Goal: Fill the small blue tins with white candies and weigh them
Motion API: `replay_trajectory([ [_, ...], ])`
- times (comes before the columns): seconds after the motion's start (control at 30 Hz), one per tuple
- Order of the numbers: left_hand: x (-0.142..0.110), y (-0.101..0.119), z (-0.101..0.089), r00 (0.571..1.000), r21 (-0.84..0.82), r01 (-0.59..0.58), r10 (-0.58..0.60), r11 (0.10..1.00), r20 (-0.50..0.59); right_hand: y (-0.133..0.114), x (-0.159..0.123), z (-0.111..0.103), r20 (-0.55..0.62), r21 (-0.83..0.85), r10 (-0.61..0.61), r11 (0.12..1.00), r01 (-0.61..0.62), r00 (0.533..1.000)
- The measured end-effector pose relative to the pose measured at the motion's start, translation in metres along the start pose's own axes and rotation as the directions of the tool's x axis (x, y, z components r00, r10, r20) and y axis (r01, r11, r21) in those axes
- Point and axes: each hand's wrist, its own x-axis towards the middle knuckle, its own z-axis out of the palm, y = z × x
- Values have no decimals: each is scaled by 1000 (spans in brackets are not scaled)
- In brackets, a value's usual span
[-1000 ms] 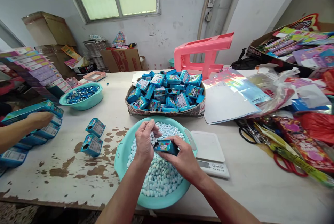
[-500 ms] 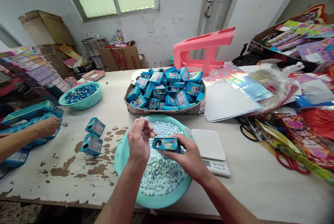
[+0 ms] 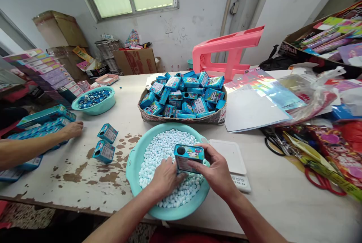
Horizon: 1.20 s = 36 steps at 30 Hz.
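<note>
On the table (image 3: 283, 197) I work over the teal basin (image 3: 131, 167) of pale candies (image 3: 166, 148), just near of the tray of blue boxes (image 3: 183, 97). My right hand (image 3: 216, 173) is clamped on one blue box (image 3: 189, 157), held upright with its round hole on top. My left hand (image 3: 165, 179) lies curled down in the candies, touching the box's foot; I'd pinch few and keep the hole level over the basin.

- Two teal basins on the table: one full of white candies (image 3: 132, 163), one of blue pieces (image 3: 109, 104).
- Two small blue boxes (image 3: 107, 133) standing loose at left.
- One box (image 3: 188, 157) in hand.
- One scale (image 3: 230, 154).
- One pink stool (image 3: 226, 48).
</note>
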Motion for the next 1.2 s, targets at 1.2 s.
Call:
replay_trajectory([
  [1.2,32,48,-77,817,-951,-295,-494,86,-298,-13,2,23,42,-234,-171,956,176,984],
])
